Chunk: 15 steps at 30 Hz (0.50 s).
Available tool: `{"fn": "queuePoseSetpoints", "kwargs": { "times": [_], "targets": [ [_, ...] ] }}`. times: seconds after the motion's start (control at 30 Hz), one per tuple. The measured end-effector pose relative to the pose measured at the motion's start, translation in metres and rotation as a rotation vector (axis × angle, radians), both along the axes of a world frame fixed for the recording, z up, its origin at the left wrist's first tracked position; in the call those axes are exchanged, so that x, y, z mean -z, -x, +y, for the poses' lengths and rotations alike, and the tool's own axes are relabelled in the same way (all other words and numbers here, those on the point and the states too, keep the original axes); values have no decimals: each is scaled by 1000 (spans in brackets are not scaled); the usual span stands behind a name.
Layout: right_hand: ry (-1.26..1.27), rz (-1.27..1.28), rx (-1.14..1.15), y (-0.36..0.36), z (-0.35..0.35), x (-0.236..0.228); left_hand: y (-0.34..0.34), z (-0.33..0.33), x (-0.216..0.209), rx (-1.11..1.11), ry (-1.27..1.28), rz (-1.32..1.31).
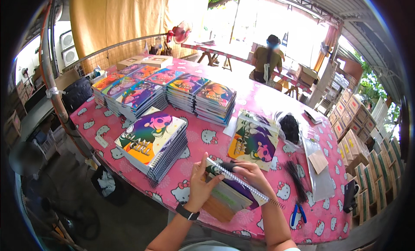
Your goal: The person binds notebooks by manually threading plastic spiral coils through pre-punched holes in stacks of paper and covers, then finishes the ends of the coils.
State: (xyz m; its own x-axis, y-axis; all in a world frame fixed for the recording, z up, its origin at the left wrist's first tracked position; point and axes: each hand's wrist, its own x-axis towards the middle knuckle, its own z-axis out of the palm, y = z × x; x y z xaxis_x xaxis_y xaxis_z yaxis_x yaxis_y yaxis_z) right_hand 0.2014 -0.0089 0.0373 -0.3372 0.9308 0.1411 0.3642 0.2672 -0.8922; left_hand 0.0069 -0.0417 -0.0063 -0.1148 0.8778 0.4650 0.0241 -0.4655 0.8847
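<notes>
A notebook (235,191) is held tilted above the near table edge, with a metal spiral coil (235,178) threaded along its upper edge. The coil's loose end sticks out past the notebook's right corner. My left hand (202,185) grips the notebook's left end, thumb on its face. At the coiled edge, my right hand (253,175) is closed, fingers bent at the binding; a small dark patch by its fingertips is unclear. Under the notebook lies a brown wooden-looking board (219,209). Blue-handled pliers (298,215) rest right of my right forearm.
Spiral-bound notebooks (152,141) are stacked at left, with several cover stacks (175,89) behind. Loose printed covers (254,141) lie ahead, near dark coils (295,179) and a plastic bag of black material (289,128). A person (268,61) works at a far table. Cartons (352,115) are piled at right.
</notes>
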Motion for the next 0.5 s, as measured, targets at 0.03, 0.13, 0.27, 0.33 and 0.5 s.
{"fn": "queuePoseSetpoints", "kwargs": {
  "times": [0.03,0.13,0.27,0.33,0.5],
  "targets": [
    [418,547,-93,-7,-11,-3,1,-1,3,-10,-15,29],
    [107,277,-104,-3,-3,2,-4,1,1,6,-20,-9],
    [91,370,-173,2,0,1,-1,-4,2,25,1,-2],
    [231,444,-178,10,-1,-3,1,-2,3,17,-27,-48],
    [-290,-601,161,-23,-5,14,13,8,5,24,60,-32]
  ]
}}
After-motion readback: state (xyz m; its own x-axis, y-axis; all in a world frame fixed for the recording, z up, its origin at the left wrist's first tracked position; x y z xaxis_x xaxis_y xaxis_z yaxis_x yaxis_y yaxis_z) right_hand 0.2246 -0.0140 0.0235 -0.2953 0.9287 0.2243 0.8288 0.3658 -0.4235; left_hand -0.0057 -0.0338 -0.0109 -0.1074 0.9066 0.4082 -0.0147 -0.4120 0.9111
